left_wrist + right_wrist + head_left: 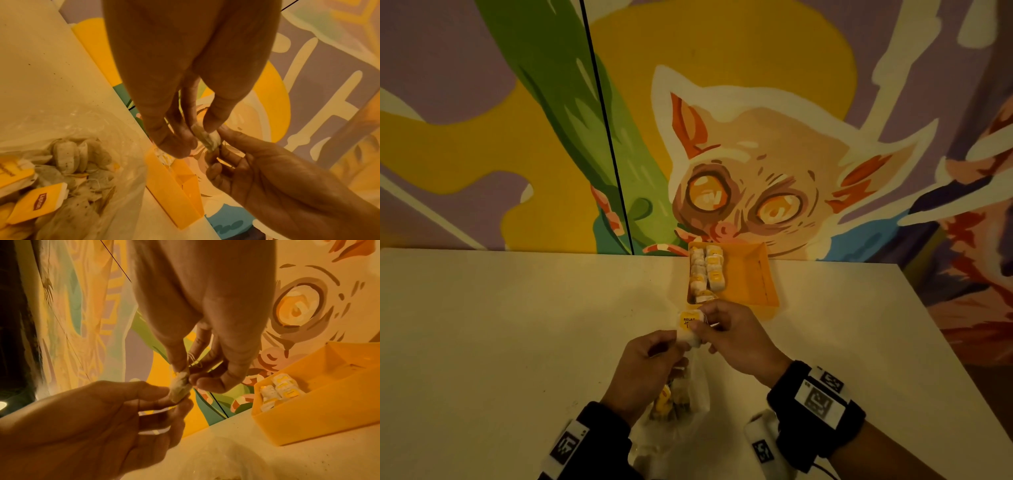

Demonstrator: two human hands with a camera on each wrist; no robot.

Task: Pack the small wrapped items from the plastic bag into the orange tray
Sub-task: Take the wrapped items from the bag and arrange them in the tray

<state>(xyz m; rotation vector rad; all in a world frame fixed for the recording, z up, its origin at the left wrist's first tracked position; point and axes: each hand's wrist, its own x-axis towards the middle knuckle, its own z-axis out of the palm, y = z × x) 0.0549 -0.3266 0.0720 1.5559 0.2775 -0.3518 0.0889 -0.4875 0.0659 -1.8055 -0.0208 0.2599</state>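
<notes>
Just near of the orange tray (753,274), both hands meet over the white table (500,325) on one tea bag (688,325), held clear of the surface. The left hand (650,363) pinches its lower end between thumb and curled fingers, while the right hand (736,339) pinches its upper part, with a loop of white string (193,359) showing by the fingertips. A yellow tag on this tea bag reads "RELAX". The tray stands at the far edge of the table against the painted wall (756,154), and wrapped tea bags (705,270) lie in two rows along its left side; roughly nine or ten can be made out, though the exact count is hard to tell, and the tray's right half is bare. The clear plastic bag (688,404) lies on the table under the left wrist, nearest the person, with many loose tea bags (68,155) inside, too heaped to count; two yellow Lipton tags (39,204) show plainly among them.
</notes>
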